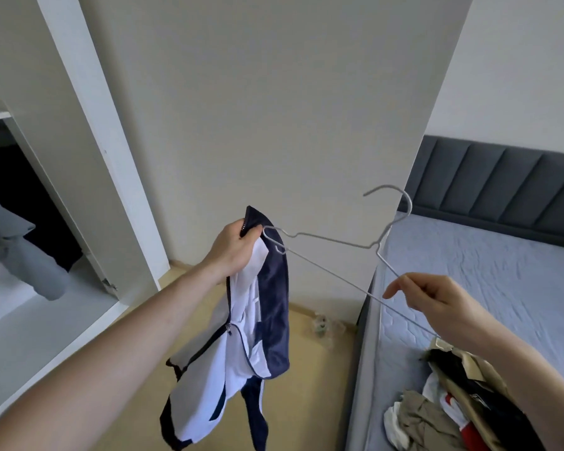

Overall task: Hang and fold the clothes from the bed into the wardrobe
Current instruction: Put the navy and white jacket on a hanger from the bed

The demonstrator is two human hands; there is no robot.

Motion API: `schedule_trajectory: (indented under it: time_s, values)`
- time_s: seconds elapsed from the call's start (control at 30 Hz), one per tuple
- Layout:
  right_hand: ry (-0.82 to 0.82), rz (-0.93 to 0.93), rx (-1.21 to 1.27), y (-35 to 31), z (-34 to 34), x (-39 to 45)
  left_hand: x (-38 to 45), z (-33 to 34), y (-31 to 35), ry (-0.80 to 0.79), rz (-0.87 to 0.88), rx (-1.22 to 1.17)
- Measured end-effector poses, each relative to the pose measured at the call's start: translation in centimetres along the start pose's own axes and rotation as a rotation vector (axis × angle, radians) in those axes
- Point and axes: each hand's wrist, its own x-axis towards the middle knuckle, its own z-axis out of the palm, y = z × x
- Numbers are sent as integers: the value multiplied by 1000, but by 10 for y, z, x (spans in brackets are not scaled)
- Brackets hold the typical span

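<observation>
My left hand grips the collar of a navy and white zip jacket, which hangs open down toward the floor. My right hand pinches the bottom bar of a white wire hanger. The hanger is tilted, its left shoulder tip touching the jacket collar beside my left fingers and its hook pointing up to the right. A pile of clothes lies on the bed at the lower right. The open wardrobe stands at the left.
Dark and grey garments hang inside the wardrobe above its white floor panel. A wide pale wall panel stands ahead. A grey padded headboard backs the bed. Something small lies on the wooden floor near the bed's corner.
</observation>
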Motion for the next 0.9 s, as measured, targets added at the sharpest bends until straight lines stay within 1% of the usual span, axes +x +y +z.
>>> schedule_trajectory:
  time_s: [0.1,0.27,0.4,0.6,0.67,0.77,0.83,0.9]
  values:
    - [-9,33,-3,-1,6,-4,2,-8,6,15,57,63]
    - [-70,56,-26,6,18,0,7,-21,21,75,147,100]
    - [-95,44,-53,11,46,8,2,-24,36,57,244,87]
    - [-56,133,28,12,87,28,-17,-22,66,-96,359,-20]
    - [-59,137,20,10,94,32,-24,-22,74,-137,399,-40]
    - [21,108,28,10,98,35,-34,-25,83,-218,404,-53]
    - [102,102,86,12,97,35,-42,-25,84,-285,383,-18]
    - [163,90,134,14,97,33,-50,-24,83,-317,405,117]
